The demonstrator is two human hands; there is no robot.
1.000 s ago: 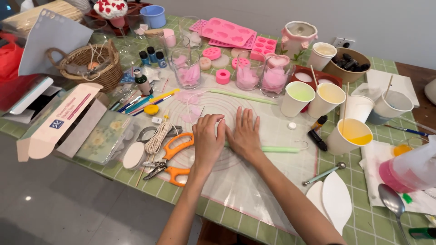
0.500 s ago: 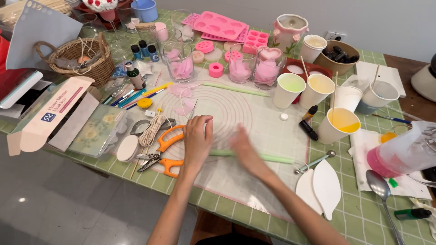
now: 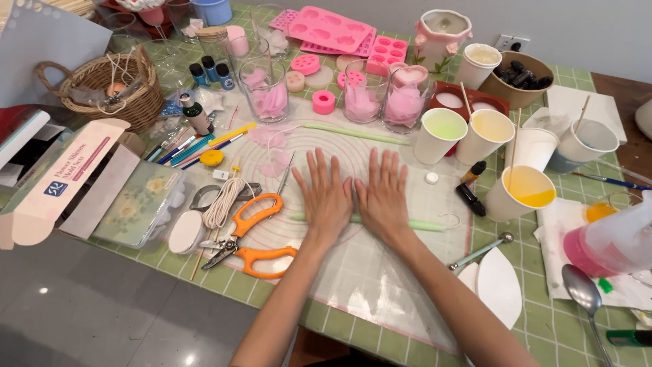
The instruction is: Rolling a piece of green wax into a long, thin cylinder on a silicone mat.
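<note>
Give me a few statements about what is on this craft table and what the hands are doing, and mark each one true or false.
1. Both hands, the left hand and the right hand, lie flat, side by side, on a thin pale green stick. True.
2. The orange scissors are held in the right hand. False: they lie on the mat left of the left hand, untouched.
3. A second green stick lies farther up the mat, beyond the fingertips. True.
4. The paper cup nearest the right hand holds blue liquid. False: its contents are yellow-orange.
5. The wicker basket stands at the table's right edge. False: it stands at the far left.
</note>
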